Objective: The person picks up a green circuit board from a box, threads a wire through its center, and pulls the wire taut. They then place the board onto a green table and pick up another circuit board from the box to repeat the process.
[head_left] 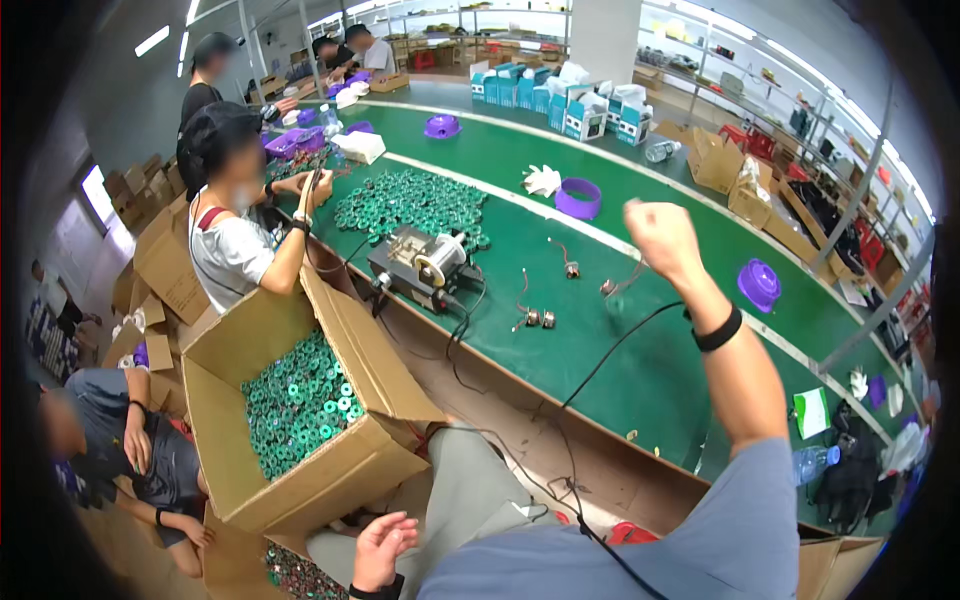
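Note:
My right hand (660,238) is raised over the green conveyor belt, its fingers closed in a fist. What it holds, if anything, is hidden. Just below it lies a small round metal part (607,287), looking like a little motor, its thin red wire running up toward the fist. Similar parts with wires (572,270) lie to its left, with a pair (540,319) nearer to me. Over my lap, my left hand (384,548) is empty, palm up, with fingers loosely curled and apart. Both wrists wear black bands. A black cable (625,347) runs below my right wrist.
Left of my legs stands a cardboard box (215,470) filled with green ring-shaped parts. A soldering machine with a wire spool (425,265) and a green heap (410,203) sit on the bench. Purple bowls (578,199) stand farther back. A co-worker (235,235) works at left.

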A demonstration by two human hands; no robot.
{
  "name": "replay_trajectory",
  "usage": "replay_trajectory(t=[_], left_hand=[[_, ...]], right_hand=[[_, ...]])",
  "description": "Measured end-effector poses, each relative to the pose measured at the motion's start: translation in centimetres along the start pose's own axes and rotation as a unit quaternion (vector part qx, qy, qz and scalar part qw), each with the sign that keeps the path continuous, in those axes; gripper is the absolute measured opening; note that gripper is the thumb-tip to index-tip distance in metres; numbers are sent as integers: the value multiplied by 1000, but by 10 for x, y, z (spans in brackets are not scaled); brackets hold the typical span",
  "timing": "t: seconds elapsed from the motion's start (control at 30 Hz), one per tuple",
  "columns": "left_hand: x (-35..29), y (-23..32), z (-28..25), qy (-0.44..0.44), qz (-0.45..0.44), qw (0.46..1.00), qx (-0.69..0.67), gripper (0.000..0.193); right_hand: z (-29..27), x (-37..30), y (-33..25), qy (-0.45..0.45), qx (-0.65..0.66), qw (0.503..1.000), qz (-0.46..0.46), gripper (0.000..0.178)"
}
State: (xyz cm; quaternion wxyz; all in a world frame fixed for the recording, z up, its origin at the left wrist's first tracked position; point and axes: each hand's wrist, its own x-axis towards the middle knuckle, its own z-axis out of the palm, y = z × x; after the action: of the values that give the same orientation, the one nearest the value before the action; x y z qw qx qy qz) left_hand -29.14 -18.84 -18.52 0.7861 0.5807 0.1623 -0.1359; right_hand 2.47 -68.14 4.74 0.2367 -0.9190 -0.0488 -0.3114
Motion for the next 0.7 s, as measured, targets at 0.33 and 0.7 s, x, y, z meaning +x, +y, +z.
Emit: replay_trajectory(t=[0.33, 0.7], left_hand=[[23, 27, 33, -61, 10, 996, 57, 31], [25, 41, 35, -41, 6, 994, 99, 30]], right_hand=[[-9, -6, -2, -152, -123, 977, 81, 42], [135, -17, 10, -222, -135, 966, -8, 47]])
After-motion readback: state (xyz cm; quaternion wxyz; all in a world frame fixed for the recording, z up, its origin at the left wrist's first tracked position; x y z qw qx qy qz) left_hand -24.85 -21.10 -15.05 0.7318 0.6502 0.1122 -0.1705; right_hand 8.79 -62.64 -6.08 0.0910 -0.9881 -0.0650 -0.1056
